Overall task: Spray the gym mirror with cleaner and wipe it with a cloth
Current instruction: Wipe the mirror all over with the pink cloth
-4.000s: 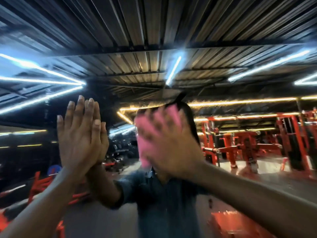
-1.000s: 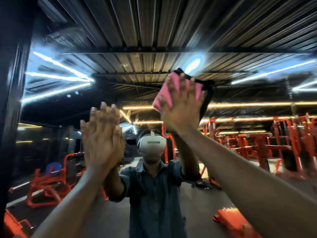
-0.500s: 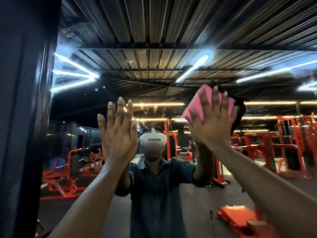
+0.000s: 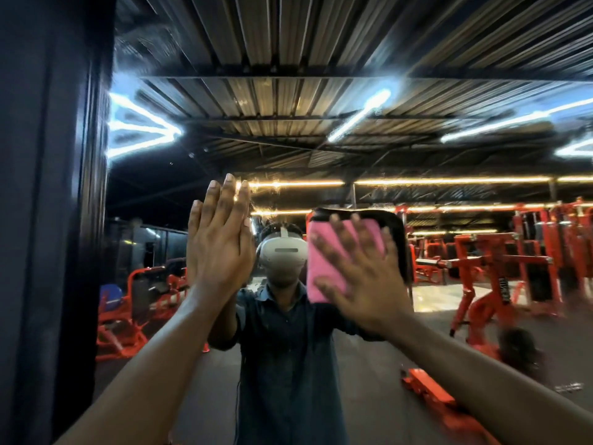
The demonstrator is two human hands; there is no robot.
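The gym mirror [image 4: 369, 149] fills most of the view in front of me. My right hand [image 4: 362, 277] presses a folded pink cloth [image 4: 324, 261] flat against the glass with spread, straight fingers, right of centre at head height. My left hand [image 4: 221, 239] lies flat on the glass to the left of it, fingers straight and together, pointing up. Between the two hands the mirror shows my own reflection in a dark shirt. No spray bottle is in sight.
A dark pillar or frame edge [image 4: 51, 220] bounds the mirror on the left. Reflected in the glass are orange gym machines [image 4: 513, 268], a dark floor, a corrugated metal ceiling and bright strip lights [image 4: 359, 115].
My right hand has slid the pink cloth down the glass from above head height to face level. The left hand stays flat on the mirror. My view has shifted to the left.
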